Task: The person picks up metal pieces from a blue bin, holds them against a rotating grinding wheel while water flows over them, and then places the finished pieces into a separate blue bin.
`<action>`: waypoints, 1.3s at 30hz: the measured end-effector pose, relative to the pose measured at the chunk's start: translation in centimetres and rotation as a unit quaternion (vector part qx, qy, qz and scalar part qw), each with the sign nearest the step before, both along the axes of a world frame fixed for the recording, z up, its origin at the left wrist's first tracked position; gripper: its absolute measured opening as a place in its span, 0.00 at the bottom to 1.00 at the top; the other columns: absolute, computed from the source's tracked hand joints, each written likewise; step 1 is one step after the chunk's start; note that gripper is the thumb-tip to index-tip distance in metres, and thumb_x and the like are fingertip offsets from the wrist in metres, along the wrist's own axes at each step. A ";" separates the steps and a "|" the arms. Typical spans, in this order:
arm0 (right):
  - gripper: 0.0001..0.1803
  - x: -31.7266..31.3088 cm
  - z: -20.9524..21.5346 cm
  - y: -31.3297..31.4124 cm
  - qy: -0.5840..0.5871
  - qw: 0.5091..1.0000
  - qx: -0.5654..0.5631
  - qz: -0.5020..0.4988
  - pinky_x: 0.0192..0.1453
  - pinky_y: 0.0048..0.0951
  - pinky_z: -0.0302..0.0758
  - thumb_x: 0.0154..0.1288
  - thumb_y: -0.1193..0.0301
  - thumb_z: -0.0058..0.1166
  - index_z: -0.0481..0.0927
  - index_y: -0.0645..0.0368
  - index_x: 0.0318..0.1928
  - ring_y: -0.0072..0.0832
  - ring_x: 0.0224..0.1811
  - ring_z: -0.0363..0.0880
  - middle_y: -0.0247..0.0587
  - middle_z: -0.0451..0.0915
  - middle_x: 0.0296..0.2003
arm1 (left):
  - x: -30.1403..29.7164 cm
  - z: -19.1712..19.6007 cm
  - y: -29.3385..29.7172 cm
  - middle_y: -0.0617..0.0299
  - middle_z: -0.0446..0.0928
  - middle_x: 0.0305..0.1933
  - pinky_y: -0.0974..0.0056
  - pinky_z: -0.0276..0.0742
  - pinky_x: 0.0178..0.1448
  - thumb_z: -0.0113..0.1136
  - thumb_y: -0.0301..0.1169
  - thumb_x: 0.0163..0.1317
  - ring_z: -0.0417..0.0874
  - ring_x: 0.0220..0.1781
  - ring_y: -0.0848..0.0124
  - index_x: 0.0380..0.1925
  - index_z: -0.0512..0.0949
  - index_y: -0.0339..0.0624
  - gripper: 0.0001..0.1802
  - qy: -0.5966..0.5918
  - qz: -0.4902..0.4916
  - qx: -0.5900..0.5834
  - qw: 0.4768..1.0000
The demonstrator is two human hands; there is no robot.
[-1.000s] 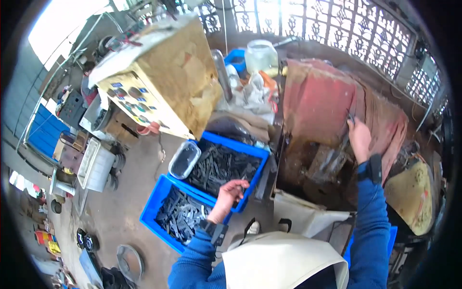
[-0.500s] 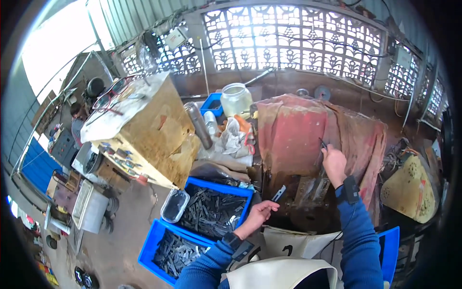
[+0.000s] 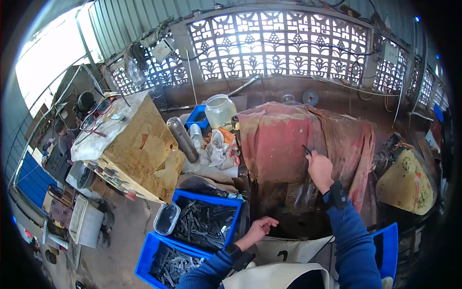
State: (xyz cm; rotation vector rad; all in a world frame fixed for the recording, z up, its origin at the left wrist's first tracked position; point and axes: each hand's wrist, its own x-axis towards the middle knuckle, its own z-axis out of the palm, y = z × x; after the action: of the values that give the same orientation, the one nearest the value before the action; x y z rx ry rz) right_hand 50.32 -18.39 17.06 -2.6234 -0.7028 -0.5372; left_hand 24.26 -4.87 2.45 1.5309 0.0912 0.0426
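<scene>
My right hand (image 3: 320, 168) is closed around a thin dark strip (image 3: 307, 150), whose tip sticks out past the thumb side. It hovers in front of a red, dirt-stained cloth (image 3: 276, 139) draped over a boxy machine. My left hand (image 3: 260, 230) is lower and further left, its fingers drawn together; whatever is between them, if anything, is hidden. Below the cloth lies the machine's dark, wet-looking bed (image 3: 301, 222). Left of my left hand, a blue bin (image 3: 239, 204) holds many dark flat strips. A second blue bin (image 3: 139, 270) with greyer strips stands nearer.
A rusty cream box (image 3: 139, 137) with glasses on top stands at left. Behind are a metal cylinder (image 3: 182, 139), a plastic jar (image 3: 220, 111) and crumpled rags (image 3: 216, 149). A clear tub (image 3: 167, 219) rests at the bin's edge. A yellowish guard (image 3: 406, 183) stands right.
The flat grey blade-like piece that stuck up from my left hand no longer shows. My view has shifted slightly right; my right hand still holds the dark strip before the cloth.
</scene>
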 end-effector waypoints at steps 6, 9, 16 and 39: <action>0.14 0.3 -0.5 0.2 -0.014 1.000 0.002 0.014 0.35 0.51 0.76 0.67 0.59 0.51 0.76 0.58 0.35 0.51 0.32 0.81 0.52 0.80 0.26 | -0.3 -1.0 0.2 0.65 0.77 0.39 0.74 0.68 0.32 0.44 0.17 0.66 0.70 0.27 0.80 0.45 0.80 0.40 0.16 0.032 0.023 -0.017 0.999; 0.16 -0.7 -0.2 1.4 0.015 1.000 -0.026 0.010 0.36 0.52 0.76 0.68 0.58 0.49 0.78 0.58 0.39 0.52 0.33 0.81 0.52 0.81 0.28 | -0.7 -1.6 0.4 0.64 0.78 0.37 0.74 0.68 0.31 0.44 0.15 0.64 0.70 0.27 0.80 0.43 0.80 0.40 0.17 0.054 0.074 -0.031 0.995; 0.16 1.5 -2.1 -1.2 -0.063 0.997 -0.016 0.031 0.35 0.54 0.74 0.71 0.59 0.46 0.78 0.60 0.39 0.57 0.32 0.79 0.58 0.80 0.27 | 0.4 -1.5 -1.1 0.65 0.79 0.32 0.72 0.69 0.31 0.43 0.15 0.58 0.73 0.28 0.78 0.37 0.81 0.39 0.17 -0.004 0.049 0.037 0.998; 0.13 0.5 -0.7 0.1 -0.017 0.998 0.031 0.045 0.34 0.52 0.76 0.66 0.60 0.52 0.78 0.58 0.36 0.50 0.30 0.81 0.52 0.80 0.24 | 0.6 -0.1 -0.2 0.68 0.80 0.38 0.76 0.66 0.30 0.45 0.22 0.70 0.69 0.26 0.83 0.43 0.81 0.41 0.13 0.092 0.029 0.008 0.995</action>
State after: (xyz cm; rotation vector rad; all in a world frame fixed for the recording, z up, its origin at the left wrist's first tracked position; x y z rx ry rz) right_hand 50.84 -18.32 16.39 -2.5181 -0.7971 -0.5693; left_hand 24.87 -5.03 2.31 1.5456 0.2824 -0.0526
